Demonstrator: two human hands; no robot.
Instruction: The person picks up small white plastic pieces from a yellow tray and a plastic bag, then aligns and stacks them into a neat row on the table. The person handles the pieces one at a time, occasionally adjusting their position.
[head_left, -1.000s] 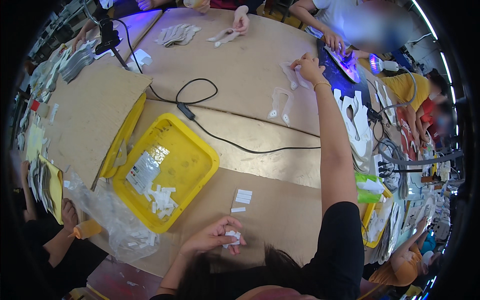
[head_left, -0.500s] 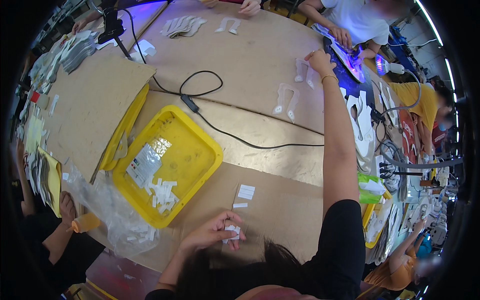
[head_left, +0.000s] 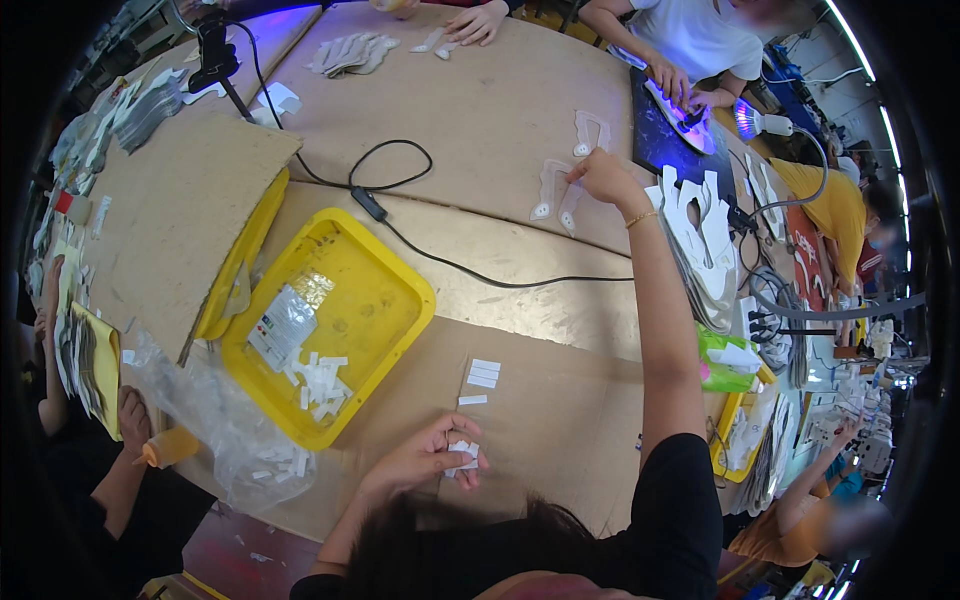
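My left hand [head_left: 432,458] is closed on a small bunch of white strips [head_left: 463,457] above the cardboard at the front. With my arm stretched out far, my right hand [head_left: 610,182] has its thumb and forefinger together at one leg of a pale, see-through U-shaped piece [head_left: 547,188]. Whether it lifts that leg is too small to tell. A second U-shaped piece [head_left: 592,130] lies just beyond. Several white strips [head_left: 484,373] lie in a row on the cardboard [head_left: 560,400], ahead of my left hand.
A yellow tray [head_left: 395,345] with loose white strips stands at left, beside a crumpled plastic bag [head_left: 240,450]. A black cable [head_left: 470,270] with a switch crosses the table. At far right a co-worker handles a shoe-shaped piece [head_left: 680,115] under violet light, near stacked white pieces [head_left: 700,240].
My right hand has come nearer and leftward, from beside the farther U-shaped piece to the nearer one. My left hand still holds the strips. A co-worker's hand at the back now touches another U-shaped piece.
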